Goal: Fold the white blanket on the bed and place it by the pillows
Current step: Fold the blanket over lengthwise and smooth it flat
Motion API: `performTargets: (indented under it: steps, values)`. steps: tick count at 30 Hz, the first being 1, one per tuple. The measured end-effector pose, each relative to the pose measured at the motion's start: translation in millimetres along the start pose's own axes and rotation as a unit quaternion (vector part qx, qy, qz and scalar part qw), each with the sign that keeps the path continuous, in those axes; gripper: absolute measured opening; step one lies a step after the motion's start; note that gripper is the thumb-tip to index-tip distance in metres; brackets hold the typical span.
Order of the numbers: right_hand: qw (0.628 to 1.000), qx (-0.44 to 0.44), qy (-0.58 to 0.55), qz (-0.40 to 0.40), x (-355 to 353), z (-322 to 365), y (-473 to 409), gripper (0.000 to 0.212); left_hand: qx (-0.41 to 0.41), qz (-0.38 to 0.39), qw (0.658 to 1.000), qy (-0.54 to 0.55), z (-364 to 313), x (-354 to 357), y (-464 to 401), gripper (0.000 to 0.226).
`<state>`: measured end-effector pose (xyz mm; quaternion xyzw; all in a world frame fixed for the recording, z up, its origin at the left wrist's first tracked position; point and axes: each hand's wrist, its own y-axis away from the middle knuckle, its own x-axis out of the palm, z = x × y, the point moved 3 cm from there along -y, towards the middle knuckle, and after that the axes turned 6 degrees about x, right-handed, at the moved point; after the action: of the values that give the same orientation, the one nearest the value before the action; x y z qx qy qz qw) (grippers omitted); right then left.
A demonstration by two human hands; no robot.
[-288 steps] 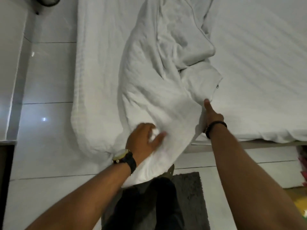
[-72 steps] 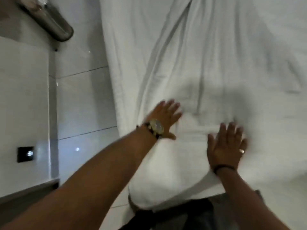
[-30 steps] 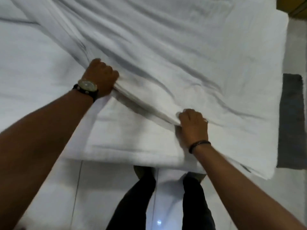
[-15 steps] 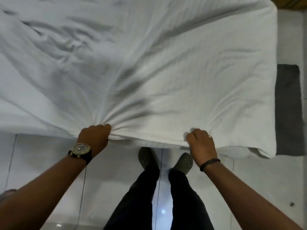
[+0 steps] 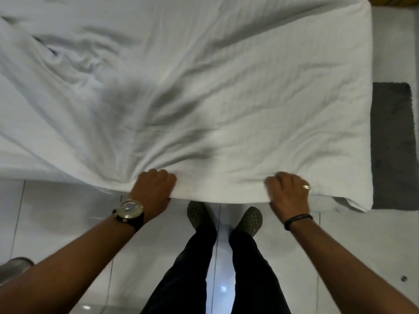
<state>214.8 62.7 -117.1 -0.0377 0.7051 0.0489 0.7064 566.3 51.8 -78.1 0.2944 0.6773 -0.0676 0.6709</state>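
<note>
Below, I see the white blanket (image 5: 204, 91) spread over the bed (image 5: 20, 171), its near edge hanging just past the mattress side toward the tiled floor (image 5: 56, 223). My left hand (image 5: 154, 191), wearing a wristwatch (image 5: 129, 211), has its fingers (image 5: 158, 175) curled closed on that edge, with creases radiating from the grip. My right hand (image 5: 289, 193), with a ring and a dark wristband (image 5: 298, 219), clasps the same edge further right. A dark mat (image 5: 394, 143) lies on the floor beside the bed's right end.
</note>
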Motion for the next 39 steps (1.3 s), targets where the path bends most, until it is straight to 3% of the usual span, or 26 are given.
performTargets:
  steps: [4,9,12,14,16,20,23,25,27,29,31,33,36,39]
  values:
    - [0.992,0.068,0.1,-0.038,-1.6,-83.8,7.5,0.019,0.119,-0.059,0.991,0.007,-66.8,9.2,-53.1,0.025]
    - [0.975,0.136,0.173,-0.038,-16.5,-132.8,-17.2,0.016,0.132,-0.049,0.987,0.078,-120.2,14.5,-98.1,0.025]
    - [0.988,0.078,0.13,-0.015,-9.7,-154.6,16.1,0.019,0.096,0.028,0.99,0.1,-120.7,22.9,-100.3,0.02]
    - [0.993,0.053,0.101,0.016,-3.3,-165.1,54.9,0.025,0.122,0.048,0.988,0.076,-129.5,24.8,-91.0,0.032]
    - [0.992,0.077,0.086,0.045,0.7,-170.4,82.2,0.031,0.151,0.063,0.985,0.047,-144.7,29.8,-83.8,0.041]
    - [0.983,0.154,0.038,0.093,6.4,-159.0,80.5,0.034,0.131,0.077,0.986,0.06,-142.7,38.0,-88.3,0.049]
    - [0.981,0.122,-0.022,0.147,10.5,-144.2,74.1,0.041,0.158,0.07,0.982,0.069,-146.9,32.3,-91.6,0.057]
    - [0.98,0.112,-0.095,0.137,3.9,-129.6,72.6,0.055,0.164,0.002,0.98,0.111,-159.1,22.3,-96.0,0.063]
    - [0.983,0.087,-0.154,0.056,-12.1,-95.5,58.3,0.055,0.14,-0.113,0.976,0.123,-165.7,10.8,-109.3,0.056]
    - [0.977,0.07,-0.201,-0.007,-21.9,-58.0,28.2,0.047,0.087,-0.147,0.981,0.089,-161.5,9.8,-127.1,0.062]
    - [0.984,0.036,-0.173,0.009,-7.7,-42.8,-2.5,0.048,0.011,-0.083,0.994,0.073,-142.9,18.8,-136.2,0.079]
    - [0.992,0.056,-0.103,0.052,19.6,-75.8,-14.4,0.057,-0.054,-0.02,0.996,0.068,-113.3,30.3,-128.2,0.092]
    - [0.962,0.227,-0.07,0.137,42.1,-172.4,6.3,0.071,-0.099,0.046,0.993,0.036,-74.2,30.8,-99.6,0.104]
    - [0.913,0.354,-0.097,0.181,27.8,-183.9,5.3,0.083,-0.149,0.101,0.983,0.039,-56.6,24.3,-79.2,0.11]
